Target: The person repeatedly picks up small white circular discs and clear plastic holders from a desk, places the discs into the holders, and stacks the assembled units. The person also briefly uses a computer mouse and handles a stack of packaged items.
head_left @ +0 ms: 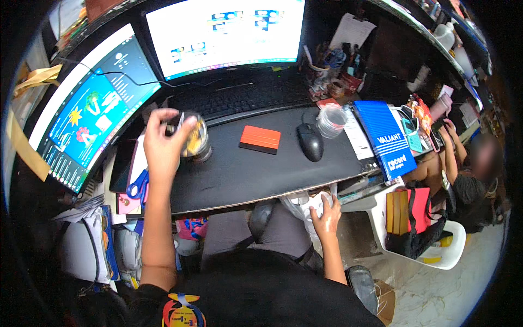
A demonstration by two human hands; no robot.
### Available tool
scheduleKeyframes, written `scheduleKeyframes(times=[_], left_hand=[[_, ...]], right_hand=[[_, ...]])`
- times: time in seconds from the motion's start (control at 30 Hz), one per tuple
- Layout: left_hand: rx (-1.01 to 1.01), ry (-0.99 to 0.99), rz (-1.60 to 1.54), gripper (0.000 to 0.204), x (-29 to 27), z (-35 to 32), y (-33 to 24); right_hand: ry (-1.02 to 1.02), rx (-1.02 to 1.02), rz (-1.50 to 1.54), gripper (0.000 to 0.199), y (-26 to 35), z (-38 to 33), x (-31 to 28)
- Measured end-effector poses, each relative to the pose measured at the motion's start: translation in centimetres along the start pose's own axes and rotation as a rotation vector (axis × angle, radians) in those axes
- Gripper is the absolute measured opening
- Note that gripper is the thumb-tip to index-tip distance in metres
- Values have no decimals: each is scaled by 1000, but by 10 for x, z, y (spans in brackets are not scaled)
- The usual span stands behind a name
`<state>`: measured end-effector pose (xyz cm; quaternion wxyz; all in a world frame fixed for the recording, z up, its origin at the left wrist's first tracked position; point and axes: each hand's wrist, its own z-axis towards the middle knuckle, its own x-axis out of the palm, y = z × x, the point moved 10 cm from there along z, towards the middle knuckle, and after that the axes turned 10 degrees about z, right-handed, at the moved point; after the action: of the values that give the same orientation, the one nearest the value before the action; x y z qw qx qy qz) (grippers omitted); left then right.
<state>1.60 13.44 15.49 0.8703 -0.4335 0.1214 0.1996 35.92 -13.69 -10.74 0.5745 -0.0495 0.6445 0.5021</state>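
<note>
My left hand [166,133] is raised over the left part of the black desk mat. Its thumb and fingers close around a clear round container [197,143] with something yellow and dark inside; the fine contents are blurred. Below the desk edge, by my lap, my right hand [327,215] grips a white plastic bag [297,204], its fingers curled on the crumpled white part. A red-orange block with a dark lower edge [260,139] lies on the mat. To its right are a black mouse [310,143] and a clear round tub [330,121].
Two lit monitors [226,35] and a black keyboard [239,98] stand behind the mat. Blue scissors [138,186] lie at left. A blue record book [383,139] overhangs the right edge. A white chair [455,245] holds bags; another person's arms [447,150] reach the desk beyond.
</note>
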Motion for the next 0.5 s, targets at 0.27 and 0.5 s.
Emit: scheduleKeyframes(times=[0.27, 0.5], left_hand=[[-55, 169, 677, 67, 29, 43, 71], [200, -235, 279, 28, -6, -3, -1]], right_hand=[[-315, -397, 365, 9, 97, 31, -98], [-356, -342, 173, 58, 120, 184, -137]])
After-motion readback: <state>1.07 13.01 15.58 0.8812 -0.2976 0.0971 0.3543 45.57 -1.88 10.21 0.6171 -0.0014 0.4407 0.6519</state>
